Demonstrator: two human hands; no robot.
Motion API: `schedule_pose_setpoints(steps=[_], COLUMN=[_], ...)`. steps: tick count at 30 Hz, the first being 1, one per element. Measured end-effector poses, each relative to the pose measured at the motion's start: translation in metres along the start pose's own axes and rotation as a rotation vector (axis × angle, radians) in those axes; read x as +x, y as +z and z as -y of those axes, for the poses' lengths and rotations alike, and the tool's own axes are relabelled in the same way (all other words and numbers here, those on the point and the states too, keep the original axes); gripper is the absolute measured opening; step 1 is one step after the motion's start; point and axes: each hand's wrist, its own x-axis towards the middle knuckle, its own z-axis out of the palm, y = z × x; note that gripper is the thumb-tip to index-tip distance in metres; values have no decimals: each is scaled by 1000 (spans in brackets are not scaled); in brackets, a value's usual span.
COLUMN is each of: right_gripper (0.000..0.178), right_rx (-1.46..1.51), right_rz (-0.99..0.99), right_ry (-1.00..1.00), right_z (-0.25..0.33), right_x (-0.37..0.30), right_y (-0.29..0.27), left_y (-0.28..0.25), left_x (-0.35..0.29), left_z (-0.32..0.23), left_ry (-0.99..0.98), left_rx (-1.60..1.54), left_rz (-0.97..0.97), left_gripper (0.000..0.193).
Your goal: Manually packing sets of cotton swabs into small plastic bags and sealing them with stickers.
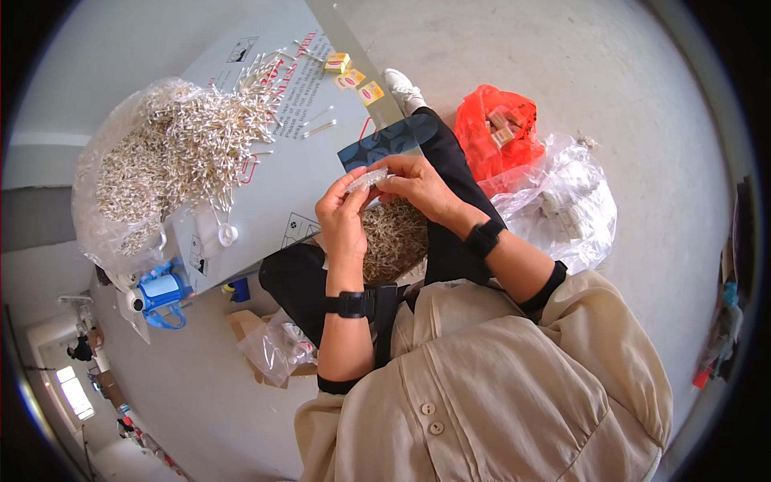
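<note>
Over my lap, my left hand point(344, 218) and my right hand point(424, 189) meet at a small translucent plastic bag point(368, 180). Fingers and thumbs of both hands pinch it; what is inside, if anything, I cannot make out. Right below them, a heap of cotton swabs point(395, 241) lies between my legs; its container is mostly hidden. On the table to the left, a big clear plastic bag point(90, 189) spills a large pile of cotton swabs point(173, 153). A few single cotton swabs point(320, 128) lie apart from the pile.
Small yellow boxes point(369, 92) sit near the table's point(265, 201) far edge. A blue bottle point(161, 289) stands at its near left corner. On the floor are a red plastic bag point(474, 132), a clear bag with white packs point(594, 217) and a cardboard box point(249, 325).
</note>
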Motion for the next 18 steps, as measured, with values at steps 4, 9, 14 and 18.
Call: schedule_pose_setpoints(steps=[4,9,14,18], right_gripper=[22,22,20,20], right_rx=[3,10,-39,-46], right_rz=[-51,-108,-147,-152], right_ry=[31,99,120,139], right_z=[-11,-21,-26,-27], right_x=[11,15,20,26], right_y=[-6,-8,-9,-9], left_y=[0,-3,-1,-1], left_x=[11,15,18,23], left_z=[15,22,19,17], left_ry=[-12,-68,-120,-160], left_rx=[-18,-83,-70,-88], left_rz=[-16,-22,-39,-76], left_gripper=[28,32,34,33])
